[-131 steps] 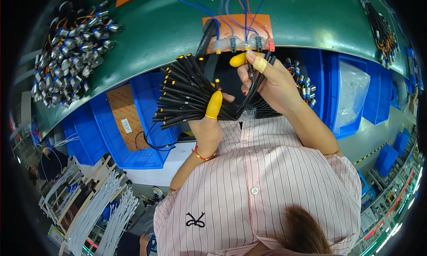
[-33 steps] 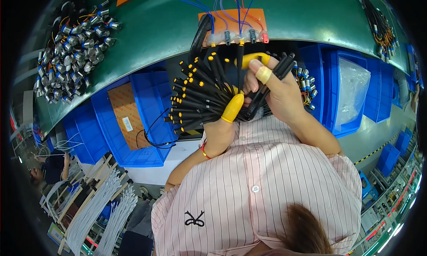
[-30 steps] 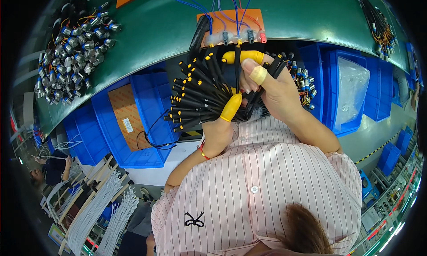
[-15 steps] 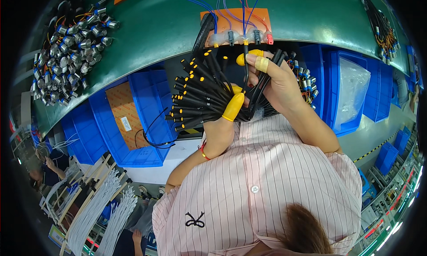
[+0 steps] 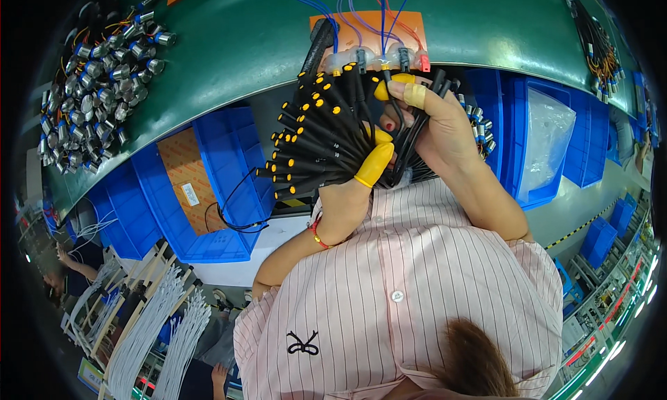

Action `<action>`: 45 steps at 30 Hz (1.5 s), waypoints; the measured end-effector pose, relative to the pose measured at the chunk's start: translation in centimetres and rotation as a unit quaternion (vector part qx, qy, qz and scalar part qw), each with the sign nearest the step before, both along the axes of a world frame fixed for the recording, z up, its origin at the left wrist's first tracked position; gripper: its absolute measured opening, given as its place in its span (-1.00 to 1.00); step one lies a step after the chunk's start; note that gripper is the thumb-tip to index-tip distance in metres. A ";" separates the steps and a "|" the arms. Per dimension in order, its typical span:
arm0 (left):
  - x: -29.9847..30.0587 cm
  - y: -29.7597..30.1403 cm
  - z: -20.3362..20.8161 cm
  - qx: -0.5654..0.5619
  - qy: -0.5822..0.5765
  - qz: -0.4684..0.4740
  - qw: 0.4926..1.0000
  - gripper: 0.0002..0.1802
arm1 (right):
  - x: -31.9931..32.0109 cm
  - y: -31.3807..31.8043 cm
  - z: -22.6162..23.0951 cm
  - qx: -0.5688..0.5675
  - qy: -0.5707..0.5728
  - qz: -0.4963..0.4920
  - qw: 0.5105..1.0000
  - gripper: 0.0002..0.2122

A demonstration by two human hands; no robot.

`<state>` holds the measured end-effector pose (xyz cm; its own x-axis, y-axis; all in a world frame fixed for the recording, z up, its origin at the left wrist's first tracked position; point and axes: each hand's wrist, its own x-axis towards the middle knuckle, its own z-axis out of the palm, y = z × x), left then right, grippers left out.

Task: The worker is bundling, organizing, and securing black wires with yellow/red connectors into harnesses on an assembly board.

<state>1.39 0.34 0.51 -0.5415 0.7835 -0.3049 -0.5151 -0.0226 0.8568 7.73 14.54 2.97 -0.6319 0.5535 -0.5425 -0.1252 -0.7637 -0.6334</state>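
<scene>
My left hand (image 5: 345,204), with yellow finger cots on thumb and finger, is closed around a thick bundle of black cables (image 5: 316,153). Their yellow-centred ends fan out to the left and upward. My right hand (image 5: 448,136), with a yellow cot on one fingertip and a tan band on the thumb, grips a few black cables (image 5: 415,132) apart from the fan. One cable's tip is up against the row of translucent sockets (image 5: 347,58) on the orange board (image 5: 411,25); whether it sits inside cannot be made out. Blue, purple and red wires run from that row.
Metal-capped connectors (image 5: 104,87) are heaped on the green bench (image 5: 229,46) at left. More wired parts (image 5: 604,73) lie at far right. Blue bins (image 5: 240,150) hang below the bench edge on both sides. White cable bundles (image 5: 149,323) stand lower left, near another person's hand (image 5: 219,376).
The fanned cable ends have shifted up toward the sockets and spread differently. My right hand has moved slightly right, still gripping its cables near the board.
</scene>
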 end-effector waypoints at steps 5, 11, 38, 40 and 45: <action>0.1 -0.2 -0.2 -0.020 0.012 0.005 1.000 -0.73 | -0.3 -0.3 -0.3 0.007 0.011 -0.009 1.000 -0.88; 0.4 0.4 0.4 0.061 -0.126 0.085 0.986 -0.71 | 0.1 0.4 0.0 0.081 -0.038 0.067 0.994 -0.77; 0.7 -0.6 -0.1 0.011 0.039 0.014 0.999 -0.80 | 0.2 -1.0 1.6 0.093 0.005 0.120 0.988 -0.77; 0.8 -0.4 -0.1 0.004 0.026 0.029 0.999 -0.75 | 0.7 -0.8 0.6 0.074 0.037 0.122 0.989 -0.78; 0.8 -0.2 -0.4 0.003 -0.023 0.077 0.997 -0.71 | 0.7 -0.9 0.1 0.051 0.044 0.081 0.994 -0.78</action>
<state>2.21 0.11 0.10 -0.6410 0.6939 -0.3279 -0.5435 -0.1087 0.8323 8.43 13.63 3.10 -0.7600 0.4898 -0.4272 -0.0648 -0.7111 -0.7001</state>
